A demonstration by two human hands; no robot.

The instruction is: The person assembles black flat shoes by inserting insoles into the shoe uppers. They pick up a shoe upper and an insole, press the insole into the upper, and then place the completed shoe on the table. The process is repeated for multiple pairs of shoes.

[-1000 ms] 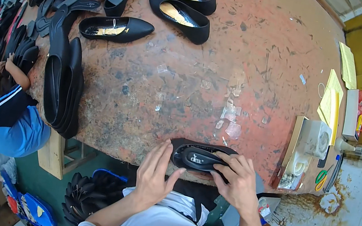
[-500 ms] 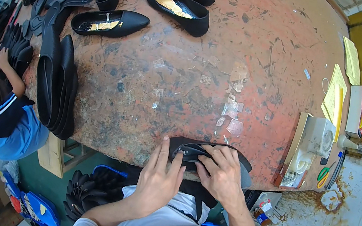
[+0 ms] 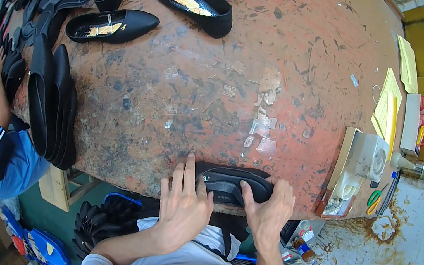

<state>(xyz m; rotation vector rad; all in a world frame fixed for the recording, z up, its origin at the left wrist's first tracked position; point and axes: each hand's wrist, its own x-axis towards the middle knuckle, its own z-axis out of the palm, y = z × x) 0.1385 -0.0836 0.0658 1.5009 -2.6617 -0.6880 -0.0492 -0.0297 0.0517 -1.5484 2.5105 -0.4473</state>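
Note:
At the table's front edge lies a black flat shoe (image 3: 236,173), its opening turned toward me so that a dark insole (image 3: 226,189) shows inside. My right hand (image 3: 270,211) grips its right end, thumb pressed into the opening and fingers round the outside. At the other end, my left hand (image 3: 183,207) rests with outstretched, spread fingers; one fingertip reaches in at the shoe's rim and another lies beyond its outer edge. Both palms hide parts of the shoe's near side.
Several black shoes (image 3: 195,7) stand at the far left, and nested ones (image 3: 51,110) lie nearer. On the right are a wooden tray (image 3: 337,171) with a white block, scissors (image 3: 375,201) and yellow paper (image 3: 388,107). A co-worker in blue (image 3: 14,163) is at the left.
My right hand has shifted from fingers inside the opening to a grip on the shoe's right end. More insole shows now. The whole view has slid slightly; the co-worker's arm has moved up.

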